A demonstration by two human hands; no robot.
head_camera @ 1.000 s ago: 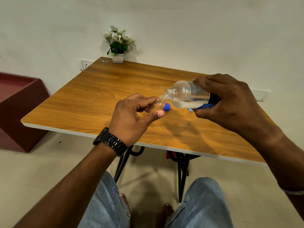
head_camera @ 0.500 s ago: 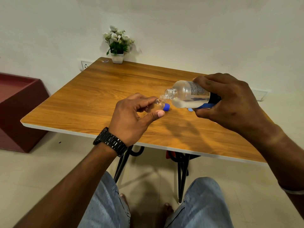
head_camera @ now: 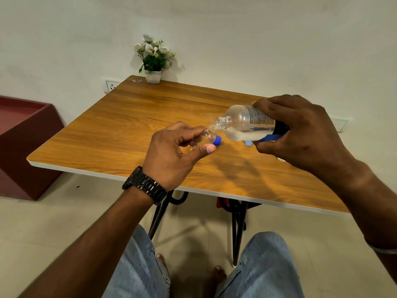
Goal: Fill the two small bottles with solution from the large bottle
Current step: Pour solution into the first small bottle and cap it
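My right hand (head_camera: 300,134) grips the large clear bottle (head_camera: 242,124), tipped almost flat with its open neck pointing left; clear solution lies along its lower side. Its mouth meets the mouth of a small clear bottle (head_camera: 207,135), which my left hand (head_camera: 174,151) pinches between thumb and fingers just above the wooden table (head_camera: 120,134). A blue cap (head_camera: 217,140) lies on the table right behind the small bottle. Another blue cap (head_camera: 248,143) shows under the large bottle. A small clear object (head_camera: 281,159), partly hidden below my right hand, rests on the table; what it is I cannot tell.
A white pot of flowers (head_camera: 153,59) stands at the table's far edge by the wall. A dark red box (head_camera: 23,143) sits on the floor to the left. A wall socket (head_camera: 111,85) is behind the table's left corner. My knees are below the near edge.
Almost nothing has shifted; both hands hold the same pouring pose with the large bottle's neck at the small bottle's mouth.
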